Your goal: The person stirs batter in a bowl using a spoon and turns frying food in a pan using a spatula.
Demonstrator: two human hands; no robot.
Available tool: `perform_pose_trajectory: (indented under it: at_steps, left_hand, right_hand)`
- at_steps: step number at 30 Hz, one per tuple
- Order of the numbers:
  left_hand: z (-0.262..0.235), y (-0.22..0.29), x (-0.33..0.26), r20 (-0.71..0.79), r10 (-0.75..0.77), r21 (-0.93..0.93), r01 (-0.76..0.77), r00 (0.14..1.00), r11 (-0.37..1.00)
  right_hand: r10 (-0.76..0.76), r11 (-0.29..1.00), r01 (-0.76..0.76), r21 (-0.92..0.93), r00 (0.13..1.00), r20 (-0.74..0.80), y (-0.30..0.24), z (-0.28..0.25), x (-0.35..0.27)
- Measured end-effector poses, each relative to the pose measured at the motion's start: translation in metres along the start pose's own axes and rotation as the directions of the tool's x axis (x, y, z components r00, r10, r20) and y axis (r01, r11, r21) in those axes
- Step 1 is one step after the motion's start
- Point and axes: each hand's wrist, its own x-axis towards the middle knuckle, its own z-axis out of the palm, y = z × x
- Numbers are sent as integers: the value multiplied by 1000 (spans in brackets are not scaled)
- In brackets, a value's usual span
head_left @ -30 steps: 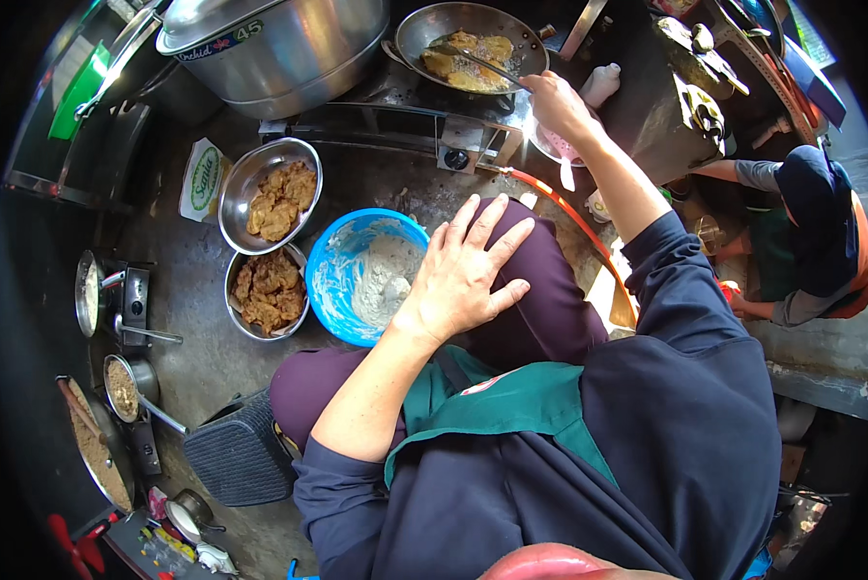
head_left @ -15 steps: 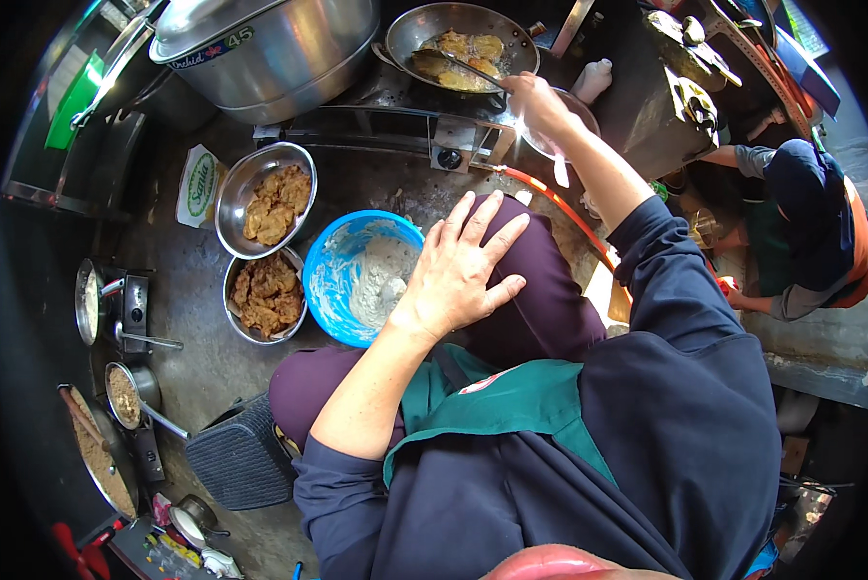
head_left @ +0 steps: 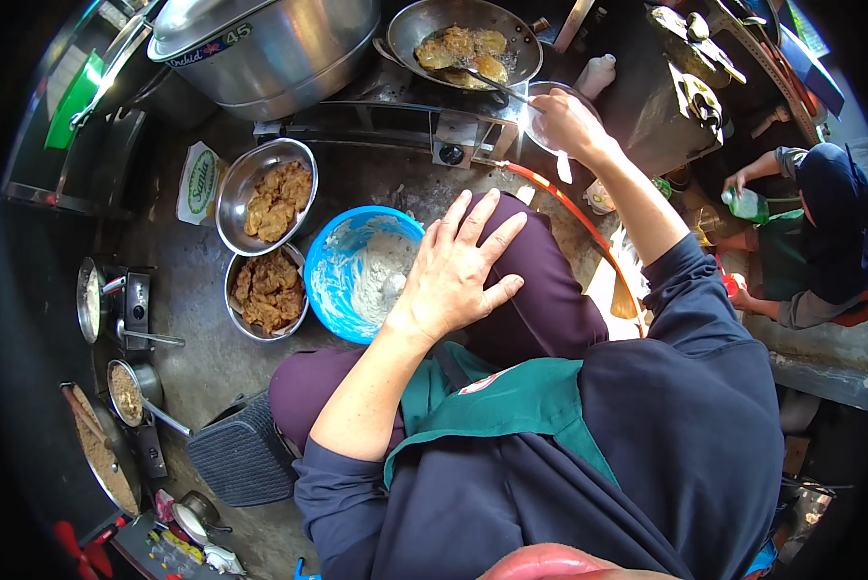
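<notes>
My right hand (head_left: pixel 566 124) grips the handle of a dark metal spatula (head_left: pixel 497 84), whose blade rests among golden frying pieces (head_left: pixel 482 66) in a wok (head_left: pixel 402 37). Bubbling oil surrounds the pieces. Spread flat with nothing in it, my left hand (head_left: pixel 460 268) lies on my knee. Beside that hand stands a blue basin (head_left: pixel 320 290) with thick white batter (head_left: pixel 376 273) and a spoon partly in it. Left of the basin, one steel bowl (head_left: pixel 229 208) holds golden fried pieces (head_left: pixel 281 200), and another holds browner pieces (head_left: pixel 268 295).
A large steel pot (head_left: pixel 270 72) stands left of the wok. An orange hose (head_left: pixel 579 217) runs from the stove (head_left: pixel 453 153) past my knee. At far right a person (head_left: pixel 830 232) holds a green bottle (head_left: pixel 746 205). Pans and small burners line the left side.
My right hand has drawn back to the lower right with the spatula. My left hand stays on my knee. The person at the right now holds up a green bottle.
</notes>
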Motion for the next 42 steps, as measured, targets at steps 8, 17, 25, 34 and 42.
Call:
perform_pose_trajectory:
  at_steps: [8, 17, 25, 34, 42]
  left_hand:
    - [0, 0, -1, 13, -17, -7, 17, 1000, 1000]
    - [0, -1, 1, 25, -11, -6, 11, 1000, 1000]
    - [2, -8, 3, -11, 26, -59, -26, 1000, 998]
    - [19, -24, -7, 49, 18, -140, -10, 999, 990]
    - [11, -38, -12, 198, -142, -116, 167, 970, 979]
  right_hand:
    - [110, 994, -110, 23, 994, -13, 0, -23, -8]
    - [63, 998, -64, 18, 998, 21, -6, -16, -14]
    - [103, 984, -94, 148, 993, -51, -4, -21, -23]
    - [114, 916, -77, 394, 991, -72, -64, -18, 3]
    - [84, 975, -38, 218, 976, -202, -99, -3, 0]
